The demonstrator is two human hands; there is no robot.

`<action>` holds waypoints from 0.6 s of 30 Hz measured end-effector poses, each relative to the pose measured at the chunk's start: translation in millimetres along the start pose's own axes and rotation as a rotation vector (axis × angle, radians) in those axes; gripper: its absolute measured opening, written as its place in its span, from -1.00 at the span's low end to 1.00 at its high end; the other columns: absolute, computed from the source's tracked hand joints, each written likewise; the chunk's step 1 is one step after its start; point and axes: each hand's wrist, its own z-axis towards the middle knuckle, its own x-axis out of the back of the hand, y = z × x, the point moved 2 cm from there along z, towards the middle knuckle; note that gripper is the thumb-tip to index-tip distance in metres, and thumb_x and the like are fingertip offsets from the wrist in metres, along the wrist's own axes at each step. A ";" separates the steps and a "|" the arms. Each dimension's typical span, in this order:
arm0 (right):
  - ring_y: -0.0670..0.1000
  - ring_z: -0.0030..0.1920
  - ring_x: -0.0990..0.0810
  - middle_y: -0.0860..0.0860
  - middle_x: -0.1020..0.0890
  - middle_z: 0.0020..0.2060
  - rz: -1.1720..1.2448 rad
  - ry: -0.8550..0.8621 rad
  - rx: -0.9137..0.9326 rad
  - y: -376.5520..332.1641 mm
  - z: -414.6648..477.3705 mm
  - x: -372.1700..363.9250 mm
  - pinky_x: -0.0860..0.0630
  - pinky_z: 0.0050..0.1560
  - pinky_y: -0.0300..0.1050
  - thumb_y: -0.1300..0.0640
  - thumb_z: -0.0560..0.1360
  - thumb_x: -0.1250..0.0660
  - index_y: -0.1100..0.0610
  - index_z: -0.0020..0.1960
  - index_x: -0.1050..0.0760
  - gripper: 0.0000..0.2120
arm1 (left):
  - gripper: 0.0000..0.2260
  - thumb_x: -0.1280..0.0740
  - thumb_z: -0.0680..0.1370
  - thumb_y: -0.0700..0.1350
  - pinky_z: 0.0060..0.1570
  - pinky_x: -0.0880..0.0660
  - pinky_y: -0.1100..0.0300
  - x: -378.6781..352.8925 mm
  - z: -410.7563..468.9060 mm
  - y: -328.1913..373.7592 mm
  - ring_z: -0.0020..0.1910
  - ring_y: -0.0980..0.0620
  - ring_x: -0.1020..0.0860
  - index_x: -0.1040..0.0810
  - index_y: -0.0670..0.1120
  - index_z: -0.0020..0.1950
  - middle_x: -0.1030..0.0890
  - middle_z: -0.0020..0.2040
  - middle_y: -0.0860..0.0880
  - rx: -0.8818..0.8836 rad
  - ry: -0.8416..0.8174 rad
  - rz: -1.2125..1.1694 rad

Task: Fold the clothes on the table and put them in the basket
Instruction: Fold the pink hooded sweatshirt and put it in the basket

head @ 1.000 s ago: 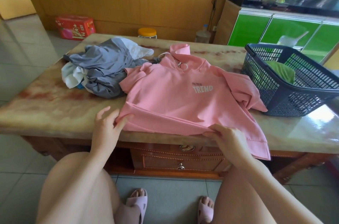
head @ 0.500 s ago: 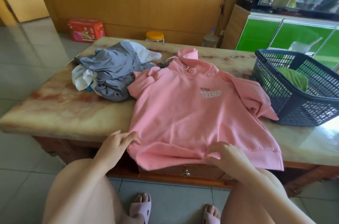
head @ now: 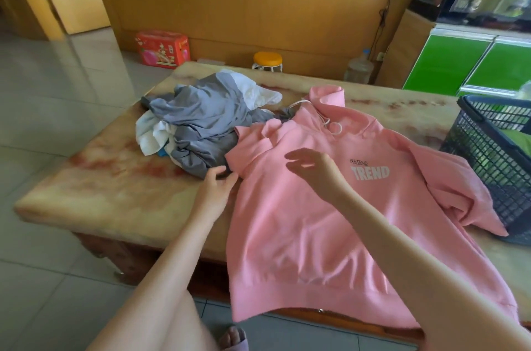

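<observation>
You are early in the job. The pink hoodie (head: 301, 235) lies face up and spread flat on the table (head: 115, 187), its hem hanging over the near edge, and no fold has been made in its body yet. One sleeve is doubled in by the shoulder; the other trails toward the basket (head: 488, 149). Your left hand (head: 214, 192) is at the end of that doubled sleeve, fingertips touching the cloth, but I cannot tell whether they have pinched it or only rest there. Your right hand (head: 313, 169) hovers over the chest with fingers spread and loose, holding nothing. The basket stands at the far right of the table, just beside the trailing sleeve, and something green (head: 520, 139) already lies inside it, so it seems at least one piece is done. The crumpled grey and white heap (head: 198, 123) sits unfolded behind the hoodie's shoulder. By my reckoning, what is left is to fold this hoodie, drop it in, then work through that heap.
</observation>
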 end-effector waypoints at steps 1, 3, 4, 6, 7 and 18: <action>-0.08 0.00 -0.57 -0.10 -0.61 -0.01 -0.011 -0.012 0.007 -2.6 16.4 -2.5 -0.45 0.03 -0.33 0.10 0.48 -0.41 0.11 0.14 -0.59 -0.76 | -0.58 -0.30 0.55 0.04 0.23 -0.43 -0.02 -1.3 7.9 4.9 0.16 -0.07 -0.50 -0.38 -0.08 0.36 -0.49 0.27 -0.12 0.003 0.007 0.023; -0.08 0.07 -0.56 -0.09 -0.61 0.02 -0.047 -0.025 0.026 -5.3 43.0 -8.0 -0.44 0.10 -0.23 0.04 0.46 -0.43 0.07 0.17 -0.58 -0.71 | -0.52 -0.28 0.55 0.09 0.24 -0.41 0.03 -6.0 21.8 13.0 0.24 -0.09 -0.47 -0.34 -0.08 0.40 -0.45 0.33 -0.09 0.000 -0.002 0.093; -0.17 0.02 -0.54 -0.10 -0.60 -0.01 -0.064 -0.029 0.045 -5.2 53.8 -10.4 -0.41 0.03 -0.31 0.05 0.47 -0.42 0.07 0.16 -0.58 -0.72 | -0.50 -0.29 0.55 0.10 0.24 -0.41 0.02 -9.2 28.5 13.6 0.25 -0.09 -0.47 -0.31 -0.08 0.41 -0.45 0.33 -0.09 0.012 -0.008 0.083; -0.34 -0.22 -0.48 -0.14 -0.54 -0.14 -0.087 -0.030 0.090 -4.7 72.6 -14.0 -0.31 -0.18 -0.48 0.14 0.51 -0.38 0.15 0.14 -0.59 -0.78 | -0.48 -0.32 0.52 0.11 0.17 -0.46 -0.01 -13.9 38.3 13.7 0.15 -0.11 -0.52 -0.26 -0.04 0.40 -0.48 0.25 -0.10 0.072 -0.007 -0.006; -0.35 -0.32 -0.45 -0.14 -0.51 -0.18 -0.094 -0.017 0.090 -3.7 83.3 -14.7 -0.30 -0.25 -0.50 0.17 0.53 -0.36 0.18 0.15 -0.58 -0.78 | -0.47 -0.34 0.51 0.11 0.13 -0.49 -0.03 -15.8 41.8 13.6 0.09 -0.13 -0.54 -0.22 -0.03 0.38 -0.50 0.20 -0.10 0.101 -0.007 -0.061; 0.03 -0.01 -0.31 -0.12 -0.29 -0.37 -0.576 -0.252 -0.151 -1.5 198.8 -31.5 -0.24 0.10 -0.03 -0.53 0.29 -0.19 -0.07 -0.31 -0.28 -0.49 | -0.34 -0.34 0.54 -0.02 0.36 -0.27 0.13 -33.5 66.2 6.2 0.41 -0.02 -0.31 -0.08 -0.10 0.54 -0.29 0.46 -0.07 0.056 0.088 -0.236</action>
